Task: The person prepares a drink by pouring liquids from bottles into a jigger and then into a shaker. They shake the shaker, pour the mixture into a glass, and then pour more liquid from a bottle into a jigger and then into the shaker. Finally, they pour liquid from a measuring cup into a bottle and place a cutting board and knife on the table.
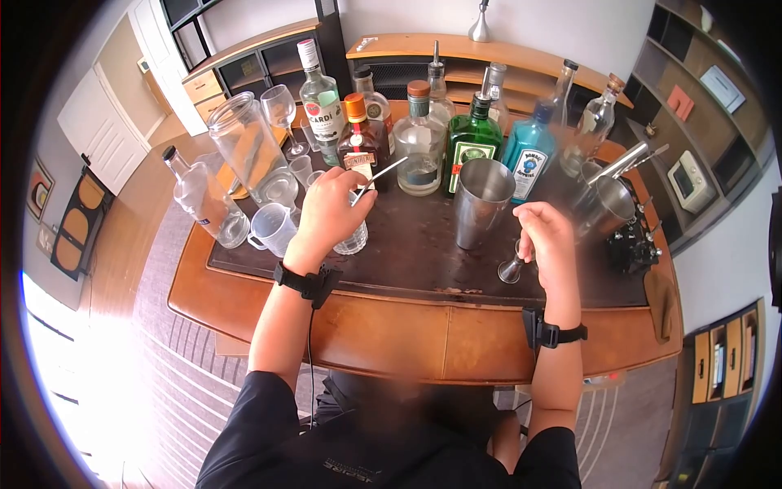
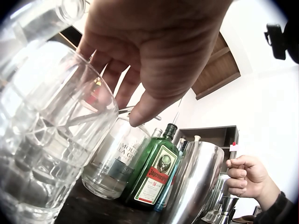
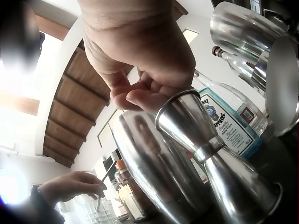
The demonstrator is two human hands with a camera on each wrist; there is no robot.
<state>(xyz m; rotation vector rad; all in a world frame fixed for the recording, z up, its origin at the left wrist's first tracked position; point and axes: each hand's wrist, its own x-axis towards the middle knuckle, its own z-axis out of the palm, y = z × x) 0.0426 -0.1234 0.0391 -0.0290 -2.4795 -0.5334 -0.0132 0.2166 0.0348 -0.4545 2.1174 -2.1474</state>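
Note:
My left hand (image 1: 330, 208) pinches a slim metal rod (image 1: 387, 174) between thumb and fingers, over a cut-glass tumbler (image 1: 350, 241). In the left wrist view, part of the rod shows through the wall of the tumbler (image 2: 42, 135); its lower end is hard to make out. With fingers curled and nothing in them, my right hand (image 1: 547, 243) is raised beside a steel jigger (image 1: 511, 270). The jigger (image 3: 210, 151) stands upright on the table in the right wrist view, just below that hand. A steel shaker tin (image 1: 482, 200) stands between my hands.
Bottles line the table's back, among them a green Jägermeister bottle (image 1: 472, 147) and a blue gin bottle (image 1: 529, 151). To the left are a plastic measuring jug (image 1: 273, 230), a large glass jar (image 1: 252, 155) and a clear bottle (image 1: 208, 200). Another steel tin (image 1: 604, 208) holds bar tools.

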